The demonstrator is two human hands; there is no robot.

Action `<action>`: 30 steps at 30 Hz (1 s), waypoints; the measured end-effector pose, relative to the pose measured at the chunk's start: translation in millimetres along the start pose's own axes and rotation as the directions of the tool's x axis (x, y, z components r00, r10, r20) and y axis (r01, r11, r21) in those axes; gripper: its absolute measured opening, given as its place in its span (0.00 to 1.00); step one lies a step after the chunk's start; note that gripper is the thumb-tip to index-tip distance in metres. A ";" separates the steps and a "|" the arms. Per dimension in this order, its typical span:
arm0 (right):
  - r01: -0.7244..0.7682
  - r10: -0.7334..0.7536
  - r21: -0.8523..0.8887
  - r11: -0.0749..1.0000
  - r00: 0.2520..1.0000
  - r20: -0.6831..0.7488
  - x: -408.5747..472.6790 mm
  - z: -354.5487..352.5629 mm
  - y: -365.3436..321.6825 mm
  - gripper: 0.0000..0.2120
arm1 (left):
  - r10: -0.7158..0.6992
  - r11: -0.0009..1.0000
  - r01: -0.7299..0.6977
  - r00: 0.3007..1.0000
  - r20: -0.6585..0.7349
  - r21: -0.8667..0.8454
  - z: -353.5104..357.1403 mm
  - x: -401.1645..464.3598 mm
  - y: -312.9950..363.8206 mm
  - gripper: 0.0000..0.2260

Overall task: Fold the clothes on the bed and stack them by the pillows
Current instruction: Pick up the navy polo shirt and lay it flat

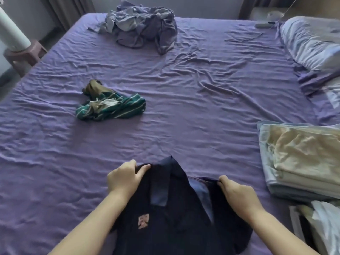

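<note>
- Head view, near edge: a navy shirt (173,218) lies on the purple sheet (184,116) at the bottom centre, collar pointing away from the person; a lighter blue panel shows at the open collar, and a small pinkish badge sits on the chest.
- Left hand (123,178) grips the shirt's left shoulder, thumb and fingers pinched on the fabric edge; right hand (237,196) pinches the right shoulder edge the same way; both forearms reach in from the bottom of the frame.
- Head view, middle: a crumpled green striped garment (114,107) lies left of centre with an olive piece bunched on its far end, well apart from the shirt.
- Head view, far side: a grey-blue heap of clothes (141,26) sits near the far edge of the bed.
- Head view, right: a folded stack (301,159), cream on top and pale blue beneath, rests at the right edge near the shirt; beyond it a pillow (311,41) in pale striped cloth lies at the far right; more pale fabric (322,227) shows in the bottom right corner.
- Head view, off the bed: a white cylinder (12,32) stands on a small stool (24,56) at the left; curtains (70,8) hang behind.
</note>
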State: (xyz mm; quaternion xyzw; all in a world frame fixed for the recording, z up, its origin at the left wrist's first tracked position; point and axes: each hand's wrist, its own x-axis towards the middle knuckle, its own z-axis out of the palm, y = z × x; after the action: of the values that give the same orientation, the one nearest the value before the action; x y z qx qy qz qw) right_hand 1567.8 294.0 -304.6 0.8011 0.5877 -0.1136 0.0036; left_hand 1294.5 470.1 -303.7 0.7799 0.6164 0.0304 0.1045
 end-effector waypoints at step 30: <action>-0.263 0.416 0.686 0.678 0.907 -0.064 140.5 38.9 -32.5 0.12 | 0.784 0.517 -0.855 0.487 0.384 0.028 95.8 126.3 75.8 0.16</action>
State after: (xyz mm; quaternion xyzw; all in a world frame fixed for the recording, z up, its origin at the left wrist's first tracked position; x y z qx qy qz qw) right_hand 1570.1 430.8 -364.5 0.8519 0.3453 -0.2246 -0.3234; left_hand 1413.9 563.8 -392.3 0.9788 0.1397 -0.1184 0.0915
